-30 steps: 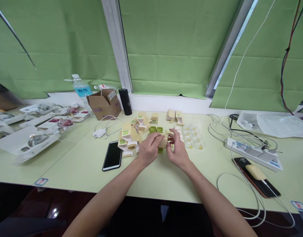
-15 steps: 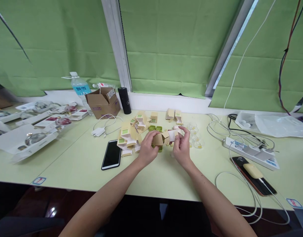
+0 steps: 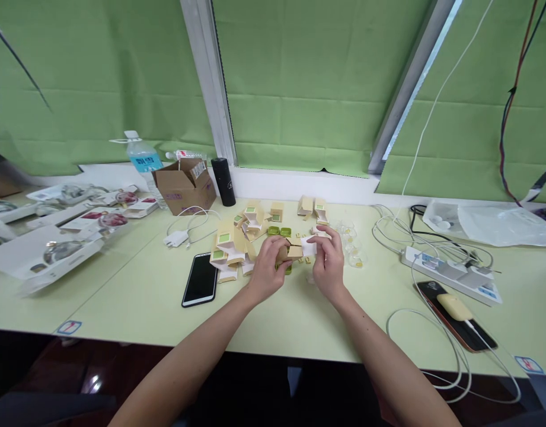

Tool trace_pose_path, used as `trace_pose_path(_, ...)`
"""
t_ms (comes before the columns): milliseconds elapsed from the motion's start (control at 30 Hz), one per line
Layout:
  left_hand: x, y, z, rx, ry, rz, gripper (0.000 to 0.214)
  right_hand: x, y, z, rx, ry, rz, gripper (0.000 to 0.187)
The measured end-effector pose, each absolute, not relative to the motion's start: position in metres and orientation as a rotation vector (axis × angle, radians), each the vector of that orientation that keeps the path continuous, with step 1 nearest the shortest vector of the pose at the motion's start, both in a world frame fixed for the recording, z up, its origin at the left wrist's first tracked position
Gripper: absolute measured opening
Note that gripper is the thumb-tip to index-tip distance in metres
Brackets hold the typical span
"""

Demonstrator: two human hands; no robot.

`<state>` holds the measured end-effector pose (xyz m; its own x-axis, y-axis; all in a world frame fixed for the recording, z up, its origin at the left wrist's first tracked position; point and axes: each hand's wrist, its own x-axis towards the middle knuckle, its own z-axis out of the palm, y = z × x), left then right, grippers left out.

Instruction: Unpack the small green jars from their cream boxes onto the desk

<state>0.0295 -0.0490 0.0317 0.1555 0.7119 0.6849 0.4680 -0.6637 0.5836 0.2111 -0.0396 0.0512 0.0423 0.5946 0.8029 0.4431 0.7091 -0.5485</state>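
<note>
My left hand [image 3: 267,268] is closed around a small tan cardboard box [image 3: 294,251], held just above the table with its end turned to the right. At that end, my right hand [image 3: 329,265] pinches a white flap [image 3: 307,245]; whether the flap belongs to the box cannot be made out. Small green trays [image 3: 280,231] lie behind the hands, and another green piece shows partly below the box. Tiny yellow pieces [image 3: 307,260] are scattered near the right fingers. A pile of similar tan boxes [image 3: 230,240] with green squares lies left of my left hand.
Clear plastic pieces [image 3: 353,249] lie to the right. A phone [image 3: 200,280] is at the left, near a white charger [image 3: 176,238]. Cables, a power strip [image 3: 453,276] and another phone [image 3: 477,332] occupy the right. Behind stand a brown carton [image 3: 184,188] and a black bottle [image 3: 223,182].
The box's end flaps, spread apart before, are now closer together. My right fingers have shifted onto the white flap, and the right hand has turned slightly.
</note>
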Motion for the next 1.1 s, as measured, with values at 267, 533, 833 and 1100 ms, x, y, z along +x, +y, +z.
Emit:
trace_pose_path(267, 0.0325, -0.0516, 0.0335, 2.09, 1.128, 1.478, 0.056, 0.2154, -0.035, 0.0499, -0.836, -1.665, -0.127, 0.043)
trace_pose_path(533, 0.0315, -0.0517, 0.0314, 2.157, 1.178, 1.495, 0.068, 0.2134, -0.0424, 0.0533, -0.818, -1.786, -0.148, 0.035)
trace_pose_path(833, 0.0297, -0.0488, 0.026, 2.268, 1.28, 1.613, 0.068, 0.2138, -0.0412, 0.0517, -0.799, -1.806, -0.211, 0.019)
trace_pose_path(1100, 0.03, -0.0457, 0.0256, 2.663, 1.301, 1.763, 0.071, 0.2085, -0.0431, 0.0509, -0.977, -1.815, -0.085, 0.014)
